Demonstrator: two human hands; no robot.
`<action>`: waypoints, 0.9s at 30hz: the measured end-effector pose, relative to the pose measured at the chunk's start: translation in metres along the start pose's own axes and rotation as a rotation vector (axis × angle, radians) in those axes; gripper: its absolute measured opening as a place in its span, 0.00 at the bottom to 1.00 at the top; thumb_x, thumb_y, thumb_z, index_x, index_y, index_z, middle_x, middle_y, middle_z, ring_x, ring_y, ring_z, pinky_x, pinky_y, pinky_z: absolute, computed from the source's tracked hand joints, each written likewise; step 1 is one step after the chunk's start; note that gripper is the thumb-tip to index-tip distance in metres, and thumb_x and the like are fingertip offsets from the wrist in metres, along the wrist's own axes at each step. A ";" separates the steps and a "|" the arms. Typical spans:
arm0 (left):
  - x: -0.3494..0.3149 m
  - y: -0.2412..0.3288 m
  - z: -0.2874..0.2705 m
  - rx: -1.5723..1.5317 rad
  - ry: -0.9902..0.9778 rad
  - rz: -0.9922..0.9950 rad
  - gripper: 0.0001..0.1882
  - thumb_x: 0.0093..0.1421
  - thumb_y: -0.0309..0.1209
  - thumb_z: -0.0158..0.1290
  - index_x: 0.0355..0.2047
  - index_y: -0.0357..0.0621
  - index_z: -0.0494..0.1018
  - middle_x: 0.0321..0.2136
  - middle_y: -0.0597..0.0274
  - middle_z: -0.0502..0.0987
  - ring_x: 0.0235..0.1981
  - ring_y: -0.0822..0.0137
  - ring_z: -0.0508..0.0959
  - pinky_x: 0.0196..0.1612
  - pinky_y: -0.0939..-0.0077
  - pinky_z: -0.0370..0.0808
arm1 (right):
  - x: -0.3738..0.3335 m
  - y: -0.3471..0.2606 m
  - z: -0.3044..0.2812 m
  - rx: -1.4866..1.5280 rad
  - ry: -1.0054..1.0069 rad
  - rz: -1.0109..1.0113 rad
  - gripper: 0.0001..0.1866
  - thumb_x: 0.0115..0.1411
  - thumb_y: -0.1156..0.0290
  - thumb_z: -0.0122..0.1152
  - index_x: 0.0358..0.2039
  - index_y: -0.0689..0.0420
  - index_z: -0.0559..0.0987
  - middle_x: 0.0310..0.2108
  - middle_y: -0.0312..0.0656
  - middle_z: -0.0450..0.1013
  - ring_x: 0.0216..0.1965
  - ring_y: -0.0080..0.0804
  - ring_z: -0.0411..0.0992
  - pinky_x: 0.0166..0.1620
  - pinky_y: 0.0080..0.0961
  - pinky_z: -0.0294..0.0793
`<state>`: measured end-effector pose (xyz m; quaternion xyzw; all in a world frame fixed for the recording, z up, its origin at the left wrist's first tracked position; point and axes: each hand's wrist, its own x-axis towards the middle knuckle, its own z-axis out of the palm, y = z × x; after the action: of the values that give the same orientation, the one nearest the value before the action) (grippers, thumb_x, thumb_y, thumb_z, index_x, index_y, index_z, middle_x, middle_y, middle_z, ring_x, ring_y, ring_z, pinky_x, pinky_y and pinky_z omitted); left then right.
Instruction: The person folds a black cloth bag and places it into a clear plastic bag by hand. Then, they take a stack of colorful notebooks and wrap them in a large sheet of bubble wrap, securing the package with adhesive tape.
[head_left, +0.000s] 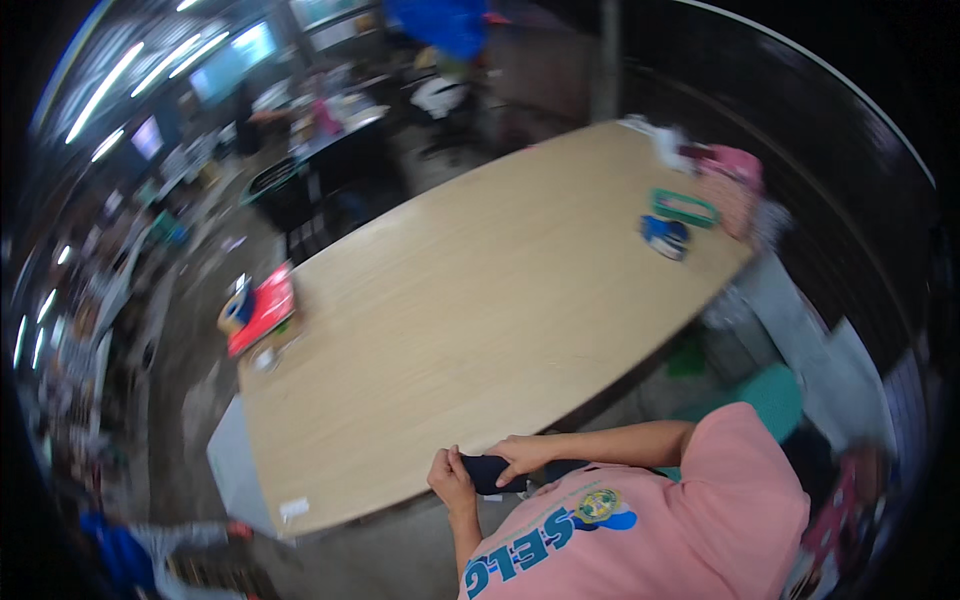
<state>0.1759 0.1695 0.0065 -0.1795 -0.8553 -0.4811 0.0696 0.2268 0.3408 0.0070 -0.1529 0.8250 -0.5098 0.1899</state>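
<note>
The left hand [453, 482] and the right hand [520, 457] are held close together in front of the body, both gripping one dark, navy-looking cloth piece [484, 475]. The cloth spans the short gap between them. The left hand is folded around its left end, thumb pointing up; the right hand closes over its right part, with the back of the hand toward the camera.

The left forearm [466, 533] rises steeply from below its hand, beside the pink shirt [650, 510]. The right forearm [620, 442] reaches in from the right, almost level across the view, its upper end running into the pink sleeve.

Both hands are by the near edge of the pale wooden surface [450, 330]; whether either touches it cannot be told. The surface stretches away beyond them. Well to the left of the left hand and farther off, a red packet [265, 308] lies near the far-left edge; nearer, a small white label [294, 510] lies at the corner. Far beyond the right hand, toward the right, are a blue-and-white item [665, 237], a green tray [685, 207] and a pink bundle [735, 165].
</note>
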 end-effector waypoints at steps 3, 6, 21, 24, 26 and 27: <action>0.016 0.021 0.030 -0.047 -0.160 0.105 0.17 0.61 0.31 0.48 0.17 0.35 0.67 0.12 0.54 0.68 0.13 0.66 0.66 0.20 0.71 0.64 | -0.043 -0.009 -0.009 0.066 0.184 0.138 0.38 0.51 0.48 0.61 0.54 0.64 0.64 0.43 0.61 0.71 0.44 0.50 0.72 0.45 0.36 0.70; 0.021 0.047 0.059 -0.132 -0.229 0.278 0.14 0.59 0.31 0.52 0.18 0.39 0.68 0.13 0.54 0.69 0.14 0.59 0.70 0.19 0.69 0.65 | -0.077 -0.008 -0.010 0.110 0.315 0.185 0.37 0.58 0.46 0.53 0.56 0.64 0.59 0.43 0.64 0.70 0.44 0.54 0.71 0.46 0.39 0.70; 0.035 0.161 0.220 -0.244 -0.605 0.317 0.21 0.57 0.29 0.53 0.50 0.40 0.63 0.47 0.53 0.68 0.38 0.61 0.75 0.39 0.69 0.73 | -0.285 0.114 -0.084 0.336 1.118 0.463 0.19 0.57 0.66 0.57 0.44 0.65 0.73 0.38 0.47 0.75 0.39 0.32 0.73 0.43 0.30 0.71; 0.041 0.166 0.259 -0.175 -0.589 0.251 0.22 0.55 0.30 0.55 0.50 0.42 0.64 0.47 0.53 0.66 0.38 0.60 0.75 0.36 0.69 0.73 | -0.337 0.156 -0.128 0.591 1.295 0.453 0.17 0.56 0.72 0.58 0.46 0.64 0.73 0.38 0.42 0.74 0.38 0.26 0.71 0.43 0.27 0.70; 0.044 0.173 0.286 -0.128 -0.572 0.211 0.22 0.55 0.30 0.55 0.50 0.43 0.64 0.47 0.53 0.66 0.37 0.61 0.75 0.35 0.70 0.73 | -0.369 0.177 -0.172 0.579 1.337 0.502 0.18 0.56 0.74 0.57 0.47 0.65 0.72 0.39 0.42 0.74 0.39 0.26 0.71 0.44 0.26 0.70; 0.044 0.177 0.299 -0.128 -0.563 0.182 0.21 0.55 0.29 0.55 0.49 0.43 0.64 0.47 0.53 0.66 0.36 0.61 0.75 0.34 0.70 0.73 | -0.383 0.184 -0.191 0.582 1.356 0.533 0.18 0.56 0.74 0.57 0.47 0.66 0.72 0.40 0.41 0.74 0.39 0.25 0.71 0.45 0.25 0.70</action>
<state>0.2176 0.5168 0.0025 -0.3857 -0.7892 -0.4573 -0.1391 0.4641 0.7409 -0.0208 0.4510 0.6028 -0.6248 -0.2070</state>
